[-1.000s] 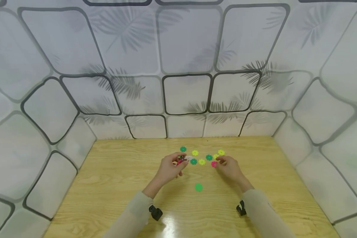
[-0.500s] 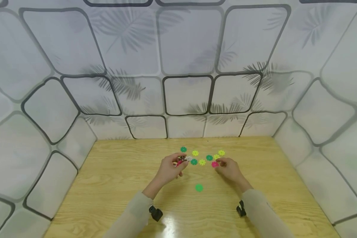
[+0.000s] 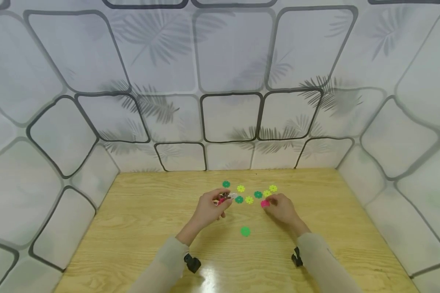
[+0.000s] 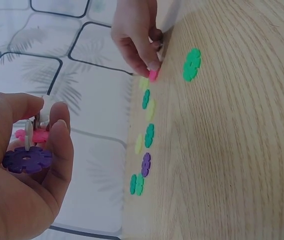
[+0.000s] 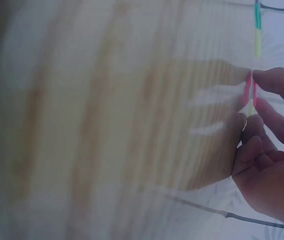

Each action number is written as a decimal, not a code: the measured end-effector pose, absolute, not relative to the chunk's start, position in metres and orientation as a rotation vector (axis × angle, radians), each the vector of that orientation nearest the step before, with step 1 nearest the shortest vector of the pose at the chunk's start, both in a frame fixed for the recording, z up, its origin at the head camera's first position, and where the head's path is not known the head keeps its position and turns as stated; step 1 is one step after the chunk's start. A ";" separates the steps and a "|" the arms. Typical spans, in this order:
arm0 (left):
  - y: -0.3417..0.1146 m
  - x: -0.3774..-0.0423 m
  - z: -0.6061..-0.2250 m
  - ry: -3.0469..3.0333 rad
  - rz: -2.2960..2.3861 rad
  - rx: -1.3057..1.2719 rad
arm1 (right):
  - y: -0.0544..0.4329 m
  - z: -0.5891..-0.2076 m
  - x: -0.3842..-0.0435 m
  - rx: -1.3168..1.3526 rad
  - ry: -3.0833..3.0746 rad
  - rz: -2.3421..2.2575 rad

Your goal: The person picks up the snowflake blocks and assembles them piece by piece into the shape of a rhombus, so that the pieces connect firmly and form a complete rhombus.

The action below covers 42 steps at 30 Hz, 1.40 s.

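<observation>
My left hand (image 3: 208, 206), raised over the table, holds a small joined cluster of snowflake building discs. In the left wrist view a purple disc (image 4: 27, 160), a pink disc (image 4: 39, 135) and a white disc (image 4: 45, 110) show in that cluster; the fingers hide part of it. With thumb and fingertips my right hand (image 3: 283, 208) pinches a pink snowflake disc (image 3: 265, 203) at the tabletop. The right wrist view shows the same pink disc (image 5: 255, 92) edge-on between the fingers.
Behind the hands lie loose discs, among them a dark green one (image 3: 258, 194), a yellow one (image 3: 249, 200) and a purple one (image 4: 146, 164). A light green disc (image 3: 245, 231) lies nearer. Patterned walls border the wooden table (image 3: 150, 211).
My right fingers have closed on the pink disc, which has tilted and shifted slightly toward me. My left hand keeps its place with the cluster.
</observation>
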<state>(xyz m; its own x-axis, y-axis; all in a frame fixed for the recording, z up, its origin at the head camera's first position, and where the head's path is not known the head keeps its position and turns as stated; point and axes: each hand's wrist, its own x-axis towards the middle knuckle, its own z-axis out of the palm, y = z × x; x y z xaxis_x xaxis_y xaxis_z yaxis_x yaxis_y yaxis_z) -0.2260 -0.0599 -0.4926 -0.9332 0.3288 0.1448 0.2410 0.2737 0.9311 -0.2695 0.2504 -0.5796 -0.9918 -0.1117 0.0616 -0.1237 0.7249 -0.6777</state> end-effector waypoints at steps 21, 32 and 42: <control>-0.063 -0.225 -0.493 2.457 1.747 0.547 | 0.222 -0.530 -0.252 0.323 -2.643 1.536; -0.062 -0.226 -0.491 2.468 1.720 0.541 | 0.197 -0.494 -0.243 0.439 -2.574 1.667; -0.060 -0.227 -0.489 2.474 1.710 0.540 | 0.184 -0.483 -0.239 0.488 -2.563 1.767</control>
<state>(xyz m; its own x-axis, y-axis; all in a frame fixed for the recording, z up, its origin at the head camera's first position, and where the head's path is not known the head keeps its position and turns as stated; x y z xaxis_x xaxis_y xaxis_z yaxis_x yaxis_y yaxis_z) -0.2269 -0.0605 -0.4894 -0.9340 0.3337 0.1277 0.2375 0.3128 0.9196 -0.2388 0.1841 -0.4831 -0.9520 -0.2570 0.1661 -0.2465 0.3229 -0.9138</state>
